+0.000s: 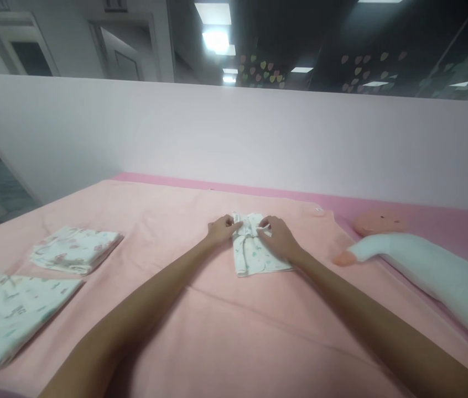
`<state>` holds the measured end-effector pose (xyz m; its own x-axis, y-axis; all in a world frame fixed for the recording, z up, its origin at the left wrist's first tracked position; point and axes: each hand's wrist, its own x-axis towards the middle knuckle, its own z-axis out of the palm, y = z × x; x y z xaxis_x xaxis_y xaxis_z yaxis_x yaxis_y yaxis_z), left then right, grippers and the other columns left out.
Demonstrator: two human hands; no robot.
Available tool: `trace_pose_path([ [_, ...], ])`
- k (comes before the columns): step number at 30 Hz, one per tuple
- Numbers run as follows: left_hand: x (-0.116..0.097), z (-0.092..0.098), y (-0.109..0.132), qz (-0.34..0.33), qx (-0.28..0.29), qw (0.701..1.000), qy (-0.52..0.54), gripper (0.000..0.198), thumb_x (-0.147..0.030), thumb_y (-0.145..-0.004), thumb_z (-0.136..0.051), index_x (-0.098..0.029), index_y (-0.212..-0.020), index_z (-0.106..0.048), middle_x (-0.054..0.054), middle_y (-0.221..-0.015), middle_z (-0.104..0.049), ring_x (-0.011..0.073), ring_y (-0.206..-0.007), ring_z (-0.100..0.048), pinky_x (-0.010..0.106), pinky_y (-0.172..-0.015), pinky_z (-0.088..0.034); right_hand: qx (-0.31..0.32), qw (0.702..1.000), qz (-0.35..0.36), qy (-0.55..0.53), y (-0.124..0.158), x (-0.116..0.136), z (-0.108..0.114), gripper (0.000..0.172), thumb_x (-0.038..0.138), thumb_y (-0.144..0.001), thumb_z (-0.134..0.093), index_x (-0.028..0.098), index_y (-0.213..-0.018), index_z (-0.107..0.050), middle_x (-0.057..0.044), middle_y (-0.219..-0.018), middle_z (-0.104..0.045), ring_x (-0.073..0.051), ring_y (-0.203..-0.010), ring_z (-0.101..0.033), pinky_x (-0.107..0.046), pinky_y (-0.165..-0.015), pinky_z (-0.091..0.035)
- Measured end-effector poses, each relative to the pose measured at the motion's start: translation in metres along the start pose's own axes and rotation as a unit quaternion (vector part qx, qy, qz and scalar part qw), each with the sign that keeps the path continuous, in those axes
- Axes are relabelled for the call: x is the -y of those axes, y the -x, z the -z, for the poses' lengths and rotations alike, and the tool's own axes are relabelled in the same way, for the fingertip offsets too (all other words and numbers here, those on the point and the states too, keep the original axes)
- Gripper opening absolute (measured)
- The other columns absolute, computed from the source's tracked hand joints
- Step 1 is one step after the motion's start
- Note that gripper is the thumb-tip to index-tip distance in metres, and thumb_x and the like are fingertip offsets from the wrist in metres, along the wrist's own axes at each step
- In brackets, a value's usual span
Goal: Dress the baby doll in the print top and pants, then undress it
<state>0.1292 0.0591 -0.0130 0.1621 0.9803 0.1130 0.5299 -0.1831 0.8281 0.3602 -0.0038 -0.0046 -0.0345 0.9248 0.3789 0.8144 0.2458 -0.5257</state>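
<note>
Two bare hands work at one small white cloth with a green print, which lies folded near the middle of the pink sheet. The left hand point(218, 230) is at the upper left edge of the white cloth point(253, 258), its fingers curled in and its thumb stretched across onto the fabric. The space between thumb and fingers is narrow, but I cannot tell whether any fabric is caught there. The right hand point(279, 236) is at the upper right part of the same cloth, thumb and fingers drawn close together on a raised fold of it, with the back of the hand over the right side. The hands stand a little apart, and a strip of the upper part of the cloth shows between them. Its lower part lies flat on the pink sheet point(217, 337), the lower left corner uncovered.

Over on the left side of the sheet, well apart from the hands, lie a folded cloth with a pinkish print point(77, 247) and, nearer the camera, a folded cloth with a green print point(22, 309). On the right, beyond the right hand, lies a white toy goose point(419, 254) with an orange beak point(345, 258), its neck stretched toward the cloth.
</note>
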Motion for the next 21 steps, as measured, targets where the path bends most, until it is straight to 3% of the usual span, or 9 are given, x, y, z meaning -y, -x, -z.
trace_pose_path([
  [4,-0.002,0.004,-0.009,0.039,0.028,0.998,0.044,0.032,-0.050,-0.076,-0.076,-0.022,-0.070,-0.064,0.002,-0.073,-0.065,0.0273,-0.089,-0.063,0.040,-0.093,-0.047,0.072,0.997,0.028,0.006,0.000,0.021,-0.007,0.037,0.042,-0.095,-0.060,0.022,-0.125,-0.062,-0.008,-0.125,-0.064,-0.023,-0.116,-0.055,-0.035,-0.098,-0.043],
  [7,0.003,0.020,-0.016,0.045,0.030,0.994,0.097,0.031,-0.049,-0.079,-0.069,-0.020,-0.072,-0.063,0.005,-0.076,-0.067,0.0252,-0.082,-0.065,0.036,-0.078,-0.050,0.104,0.994,0.024,0.028,0.000,0.021,-0.017,0.046,0.042,-0.093,-0.064,0.022,-0.134,-0.058,-0.010,-0.129,-0.062,-0.026,-0.121,-0.054,-0.037,-0.102,-0.042],
  [12,0.022,0.078,-0.017,0.103,-0.019,0.980,0.167,0.035,-0.052,-0.090,-0.057,-0.018,-0.090,-0.066,0.010,-0.090,-0.072,0.0256,-0.082,-0.069,0.037,-0.076,-0.056,0.048,0.998,0.013,0.048,-0.001,0.005,-0.042,0.046,0.051,-0.093,-0.064,0.021,-0.127,-0.060,-0.009,-0.123,-0.062,-0.025,-0.113,-0.054,-0.041,-0.103,-0.041],
  [16,0.038,0.115,-0.001,0.134,-0.037,0.981,0.137,0.021,-0.037,-0.090,-0.064,-0.015,-0.088,-0.065,0.007,-0.078,-0.066,0.0223,-0.075,-0.066,0.036,-0.078,-0.056,0.025,0.997,0.035,0.072,0.000,0.002,-0.051,0.042,0.054,-0.097,-0.059,0.020,-0.122,-0.063,-0.011,-0.123,-0.062,-0.027,-0.113,-0.053,-0.043,-0.102,-0.041],
  [18,0.044,0.117,0.008,0.127,-0.034,0.985,0.107,0.017,-0.031,-0.089,-0.065,-0.014,-0.086,-0.066,0.006,-0.076,-0.066,0.0215,-0.073,-0.065,0.034,-0.075,-0.053,0.021,0.996,0.039,0.075,0.002,0.004,-0.051,0.045,0.053,-0.098,-0.058,0.020,-0.128,-0.061,-0.011,-0.125,-0.062,-0.028,-0.115,-0.053,-0.043,-0.102,-0.041],
  [21,0.050,0.103,0.017,0.086,-0.059,0.992,0.074,0.019,-0.034,-0.087,-0.070,-0.016,-0.094,-0.069,0.009,-0.094,-0.074,0.0253,-0.088,-0.069,0.032,-0.077,-0.052,0.019,0.995,0.048,0.084,0.005,0.009,-0.048,0.051,0.050,-0.100,-0.057,0.021,-0.142,-0.055,-0.012,-0.129,-0.061,-0.029,-0.118,-0.053,-0.044,-0.102,-0.041],
])
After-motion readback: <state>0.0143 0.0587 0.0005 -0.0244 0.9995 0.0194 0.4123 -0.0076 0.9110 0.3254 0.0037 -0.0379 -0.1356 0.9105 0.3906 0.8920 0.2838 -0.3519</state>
